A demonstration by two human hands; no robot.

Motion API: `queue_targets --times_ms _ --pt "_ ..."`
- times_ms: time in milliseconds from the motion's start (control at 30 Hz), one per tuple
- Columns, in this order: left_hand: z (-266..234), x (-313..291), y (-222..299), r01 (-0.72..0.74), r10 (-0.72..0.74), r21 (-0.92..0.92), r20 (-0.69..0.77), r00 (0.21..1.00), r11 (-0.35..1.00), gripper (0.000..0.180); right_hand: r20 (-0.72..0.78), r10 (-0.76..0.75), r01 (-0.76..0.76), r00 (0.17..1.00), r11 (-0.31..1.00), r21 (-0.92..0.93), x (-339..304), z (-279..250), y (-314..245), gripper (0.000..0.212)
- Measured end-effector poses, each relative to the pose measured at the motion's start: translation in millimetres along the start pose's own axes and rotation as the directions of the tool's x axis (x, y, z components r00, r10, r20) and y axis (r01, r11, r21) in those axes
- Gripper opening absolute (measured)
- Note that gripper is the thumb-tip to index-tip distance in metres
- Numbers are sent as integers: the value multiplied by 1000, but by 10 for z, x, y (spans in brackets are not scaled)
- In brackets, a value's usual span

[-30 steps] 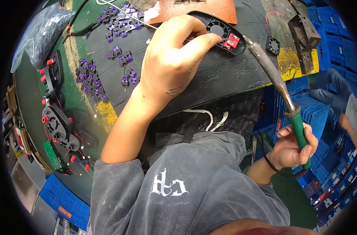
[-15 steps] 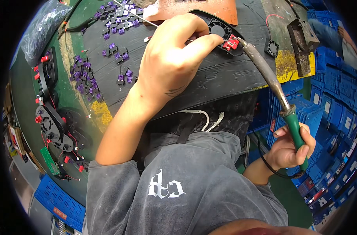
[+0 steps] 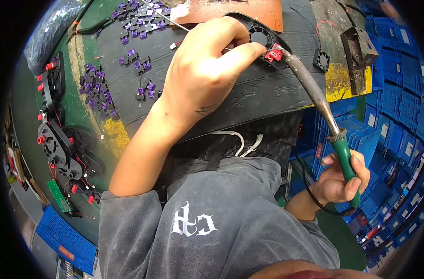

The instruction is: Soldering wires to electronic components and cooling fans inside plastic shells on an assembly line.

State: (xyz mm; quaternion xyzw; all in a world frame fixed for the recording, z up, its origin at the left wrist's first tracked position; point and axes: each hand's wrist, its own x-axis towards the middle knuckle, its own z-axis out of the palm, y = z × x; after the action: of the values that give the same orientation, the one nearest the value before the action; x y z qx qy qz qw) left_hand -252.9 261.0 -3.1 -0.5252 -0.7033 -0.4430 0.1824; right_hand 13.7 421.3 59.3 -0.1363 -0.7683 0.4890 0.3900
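Observation:
A green-handled soldering iron (image 3: 344, 156) is gripped in my right hand (image 3: 339, 181), its metal shaft slanting up and left. Its tip meets a small red part (image 3: 273, 54) on a black housing (image 3: 286, 44) that carries a round black fan (image 3: 260, 36). My left hand (image 3: 205, 69) is closed over the housing's left side, pinching a thin grey solder wire (image 3: 167, 19). The wire runs in from the upper left, and its end reaches the red part by the iron tip. My fingers hide part of the housing.
Purple-and-black small parts (image 3: 96, 88) lie in groups on the black mat (image 3: 249, 100). A loose fan (image 3: 321, 60) and a metal stand (image 3: 356, 60) sit to the right. Black housings with red parts (image 3: 58, 144) line the left. Blue crates (image 3: 397, 107) are stacked at right.
The whole view has shifted slightly. Both hands keep their holds, and the iron tip stays at the red part. Another person's arm at the upper right has mostly left the picture.

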Motion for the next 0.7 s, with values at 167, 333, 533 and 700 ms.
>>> queue_targets --times_ms 167,333,533,700 --pt "8 2 15 0 0 -6 1 1000 1000 15 -3 10 -10 1000 1000 -7 -1 22 -22 45" --pt "25 -2 3 -5 5 -1 -5 1000 1000 15 -8 15 -15 1000 1000 -22 -1 34 -24 45" --pt "-18 -7 26 15 -15 10 39 999 1000 24 -7 14 -14 1000 1000 -21 -6 36 -27 45" --pt "-16 3 48 10 -11 14 34 999 1000 24 -12 9 -9 1000 1000 -27 -26 39 -27 44"
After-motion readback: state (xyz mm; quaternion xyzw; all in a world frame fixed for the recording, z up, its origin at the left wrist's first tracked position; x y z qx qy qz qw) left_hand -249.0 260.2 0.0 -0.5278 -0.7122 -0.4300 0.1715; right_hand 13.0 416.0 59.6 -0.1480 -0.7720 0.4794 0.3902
